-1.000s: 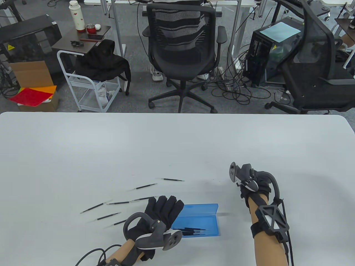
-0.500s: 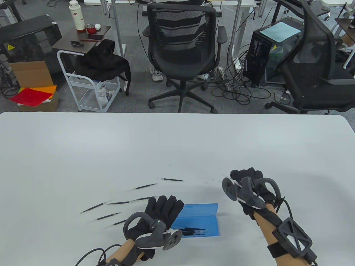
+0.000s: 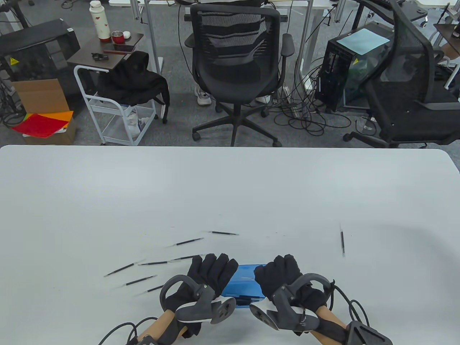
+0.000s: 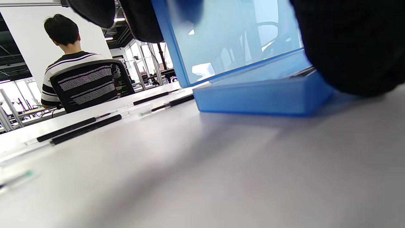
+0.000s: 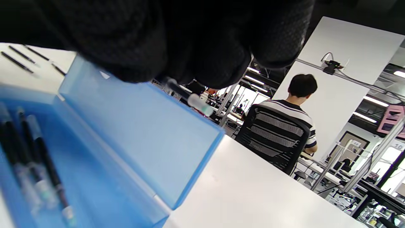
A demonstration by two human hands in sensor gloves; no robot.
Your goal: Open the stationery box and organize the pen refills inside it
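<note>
The right hand (image 3: 284, 278) hangs over the open blue stationery box (image 3: 244, 278) pinching a refill (image 5: 190, 96) above its tray, where three refills (image 5: 30, 167) already lie lengthwise, while the left hand (image 3: 210, 275) holds the lid with straight fingers.

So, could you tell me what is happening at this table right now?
A person in sensor gloves is filling a blue stationery box with pen refills. The box lies open with a few refills already inside. The left hand rests at its left end, and the right hand is over it, apparently pinching another refill. Several loose refills lie on the table to the left, and one to the right.
</note>
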